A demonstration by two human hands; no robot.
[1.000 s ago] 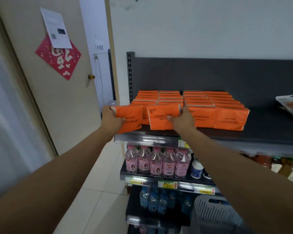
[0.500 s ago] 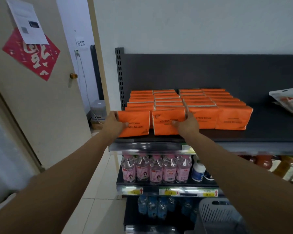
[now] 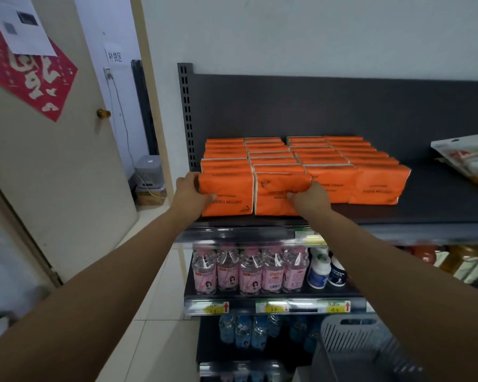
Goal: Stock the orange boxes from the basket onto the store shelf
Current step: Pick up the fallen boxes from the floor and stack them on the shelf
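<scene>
Your left hand (image 3: pixel 189 193) gripped the left box (image 3: pixel 228 190) and your right hand (image 3: pixel 311 198) held the right box (image 3: pixel 276 186), both at the shelf's (image 3: pixel 425 213) front edge just ahead of the rows (image 3: pixel 273 154), so releasing before seating them squarely could have let one tip off.

A small shop. A dark metal shelf unit (image 3: pixel 425 205) carries rows of identical orange packs (image 3: pixel 301 161), with bottled drinks (image 3: pixel 249 271) below. Yellow price tags (image 3: pixel 271 307) line the shelf edges.
</scene>
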